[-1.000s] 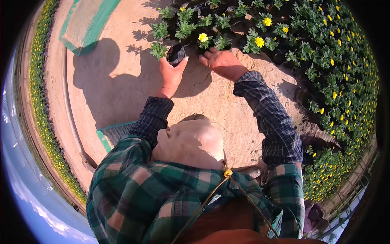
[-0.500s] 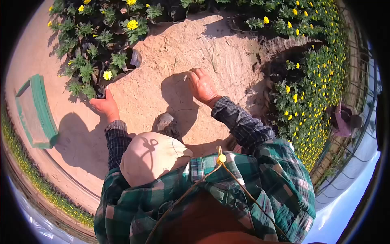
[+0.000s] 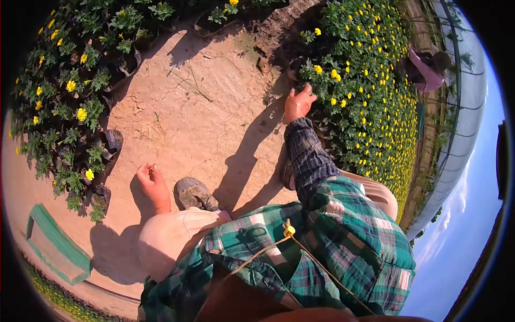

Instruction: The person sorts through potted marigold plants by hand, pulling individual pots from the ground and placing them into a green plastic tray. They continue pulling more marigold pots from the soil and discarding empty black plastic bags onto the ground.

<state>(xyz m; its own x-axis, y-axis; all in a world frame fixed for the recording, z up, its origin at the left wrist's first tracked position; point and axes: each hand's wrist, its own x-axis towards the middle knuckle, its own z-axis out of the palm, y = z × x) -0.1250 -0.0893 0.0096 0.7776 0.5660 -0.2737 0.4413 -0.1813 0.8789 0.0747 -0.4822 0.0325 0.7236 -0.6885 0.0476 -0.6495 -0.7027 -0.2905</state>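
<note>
My right hand (image 3: 299,102) reaches to the edge of the dense bed of yellow-flowered plants (image 3: 365,102) on the right, its fingers apart beside the nearest leaves. Whether the fingertips touch a plant is unclear. Over the bare soil at the lower left, my left hand (image 3: 154,185) has its fingers slightly curled and apart, with nothing in it. To its upper left stand potted plants in dark bags (image 3: 112,142), several with yellow blooms. One plant with a yellow flower (image 3: 89,174) is at the near end of that group.
A green-framed tray (image 3: 61,244) lies at the lower left. My shoe (image 3: 193,193) is on the dry soil (image 3: 177,118) between the plant groups. Another person (image 3: 426,70) in a pink top is beyond the right bed, near a curved greenhouse cover (image 3: 472,107).
My left hand has come away from the end potted plant. My right hand has moved from above the soil to the right bed. The view has turned toward the right.
</note>
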